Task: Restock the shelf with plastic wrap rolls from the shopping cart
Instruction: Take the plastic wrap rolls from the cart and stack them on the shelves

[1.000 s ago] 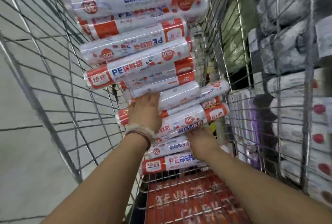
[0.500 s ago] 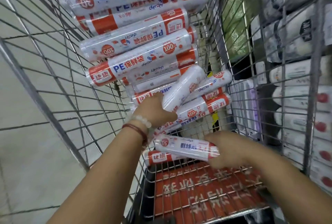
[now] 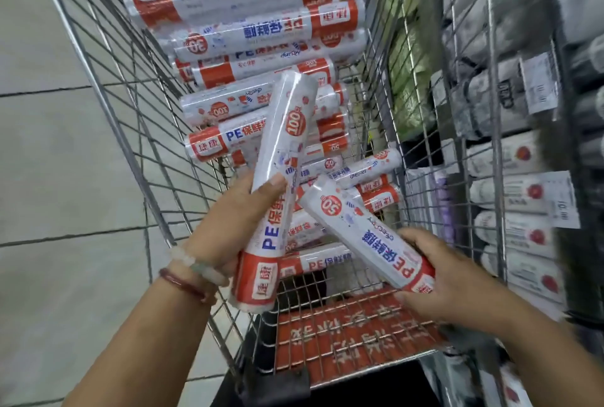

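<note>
A wire shopping cart [image 3: 137, 132] holds a pile of white and red plastic wrap rolls [image 3: 248, 30]. My left hand [image 3: 235, 220] grips a long roll marked 100 [image 3: 287, 142], held nearly upright above the pile with its red end down. My right hand [image 3: 438, 276] grips a shorter roll marked 50 [image 3: 362, 233], tilted, with its red end by my palm. The two held rolls nearly meet above the near end of the cart. The shelf [image 3: 523, 184] stands to the right, seen through the cart's wire side.
The cart's folded child seat flap [image 3: 353, 344] with a red panel lies below my hands. Stocked white rolls and price tags [image 3: 562, 200] fill the shelf rows on the right. Grey floor tiles [image 3: 49, 161] spread to the left of the cart.
Both hands have lifted a roll out of the pile. The left hand's roll swung upright, and the right hand's roll rose and tilted toward me.
</note>
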